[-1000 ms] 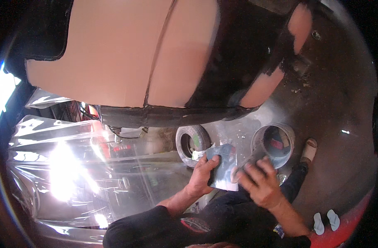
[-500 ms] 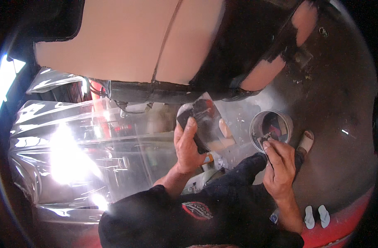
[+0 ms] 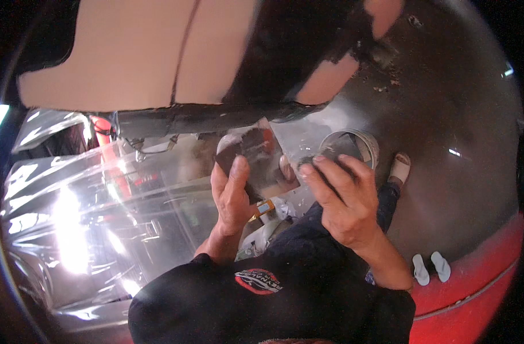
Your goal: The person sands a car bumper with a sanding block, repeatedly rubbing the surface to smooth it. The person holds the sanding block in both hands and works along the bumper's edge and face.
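My left hand (image 3: 232, 200) grips a flat, glossy rectangular plate (image 3: 266, 157) by its near left edge, with the thumb lying on top. Pale reflections or smears show on the plate's surface. My right hand (image 3: 351, 209) is closed just to the right of the plate, with its fingertips pinched round a small dark piece (image 3: 309, 161) whose kind I cannot make out. Behind the fingers stands a round grey bucket (image 3: 372, 150), partly hidden by them; dark and greyish shapes lie inside it.
A vehicle body with beige-pink patches (image 3: 130, 57) and black areas (image 3: 273, 51) spans the far side. Clear plastic sheeting (image 3: 153, 212) drapes at left. At lower right are white flip-flops (image 3: 421, 269) by a red panel (image 3: 474, 298). My sandalled foot (image 3: 400, 168) is beside the bucket.
My right hand has come away from over the bucket, leftward toward the plate, with the dark piece at its fingertips. The left hand keeps its grip on the plate. The whole view has shifted.
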The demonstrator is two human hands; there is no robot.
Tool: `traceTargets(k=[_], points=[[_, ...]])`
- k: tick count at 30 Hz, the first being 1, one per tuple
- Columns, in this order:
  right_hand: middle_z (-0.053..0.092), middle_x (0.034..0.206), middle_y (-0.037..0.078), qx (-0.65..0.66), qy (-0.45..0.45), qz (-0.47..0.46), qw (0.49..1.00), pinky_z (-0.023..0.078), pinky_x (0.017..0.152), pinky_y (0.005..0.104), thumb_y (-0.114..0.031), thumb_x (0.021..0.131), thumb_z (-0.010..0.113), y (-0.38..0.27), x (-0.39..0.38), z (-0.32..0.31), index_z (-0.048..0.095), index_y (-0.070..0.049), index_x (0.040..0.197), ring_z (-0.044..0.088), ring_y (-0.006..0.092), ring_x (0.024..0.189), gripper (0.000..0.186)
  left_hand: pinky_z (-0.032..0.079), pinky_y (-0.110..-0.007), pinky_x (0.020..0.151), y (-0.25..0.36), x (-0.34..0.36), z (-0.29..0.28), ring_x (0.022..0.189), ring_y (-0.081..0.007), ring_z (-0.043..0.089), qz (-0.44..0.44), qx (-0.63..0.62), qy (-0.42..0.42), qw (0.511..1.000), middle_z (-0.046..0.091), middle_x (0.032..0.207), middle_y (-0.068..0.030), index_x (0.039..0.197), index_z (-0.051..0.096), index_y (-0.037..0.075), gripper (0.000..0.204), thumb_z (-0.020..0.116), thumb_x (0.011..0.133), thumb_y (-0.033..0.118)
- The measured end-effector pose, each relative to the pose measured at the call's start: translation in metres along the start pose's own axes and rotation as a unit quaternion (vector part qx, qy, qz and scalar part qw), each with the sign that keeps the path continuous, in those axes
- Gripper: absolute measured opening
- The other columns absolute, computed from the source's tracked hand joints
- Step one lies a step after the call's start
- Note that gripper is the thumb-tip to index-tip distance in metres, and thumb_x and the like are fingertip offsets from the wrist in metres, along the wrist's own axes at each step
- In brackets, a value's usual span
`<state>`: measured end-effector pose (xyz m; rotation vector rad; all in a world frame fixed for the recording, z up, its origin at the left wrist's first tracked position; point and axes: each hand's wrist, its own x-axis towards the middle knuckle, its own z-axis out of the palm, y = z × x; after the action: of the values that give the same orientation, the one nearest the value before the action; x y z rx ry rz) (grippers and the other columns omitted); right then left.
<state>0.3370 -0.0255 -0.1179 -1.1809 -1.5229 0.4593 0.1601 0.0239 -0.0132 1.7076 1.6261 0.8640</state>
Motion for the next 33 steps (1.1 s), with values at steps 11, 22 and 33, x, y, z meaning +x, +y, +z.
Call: traceTargets(k=[11,22,33], points=[[0.059,0.124,0.004,0.092,-0.127,0.036,0.987,0.043,0.096,0.0481,-0.015,0.085,0.064,-0.004,-0.049,0.006,0.069,-0.015,0.119,0.049,0.0279,0.113,0.035,0.051,-0.037,0.086,-0.024,-0.005,0.027,0.102,-0.02,0.061,-0.129,-0.058,0.073,0.987,0.063,0.118,-0.0113,0.125,0.057,0.0,0.032,0.053,0.101,0.02],[0.058,0.126,0.012,-0.03,-0.111,0.093,0.989,0.044,0.102,0.0521,-0.016,0.085,0.057,0.042,-0.065,0.007,0.064,-0.011,0.126,0.05,0.0366,0.118,0.042,0.048,-0.039,0.099,-0.042,-0.006,0.026,0.112,-0.0255,0.062,-0.372,-0.352,-0.056,0.857,0.061,0.127,-0.013,0.136,0.05,0.001,0.043,0.051,0.1,0.023],[0.064,0.108,0.001,0.034,-0.15,0.041,0.987,0.047,0.09,0.0396,-0.013,0.074,0.061,0.009,-0.054,0.004,0.071,-0.014,0.111,0.055,0.0242,0.104,0.038,0.052,-0.036,0.087,-0.011,0.022,0.028,0.098,-0.0203,0.064,-0.193,-0.143,0.037,0.97,0.063,0.118,-0.0099,0.126,0.055,-0.001,0.031,0.054,0.1,0.017]])
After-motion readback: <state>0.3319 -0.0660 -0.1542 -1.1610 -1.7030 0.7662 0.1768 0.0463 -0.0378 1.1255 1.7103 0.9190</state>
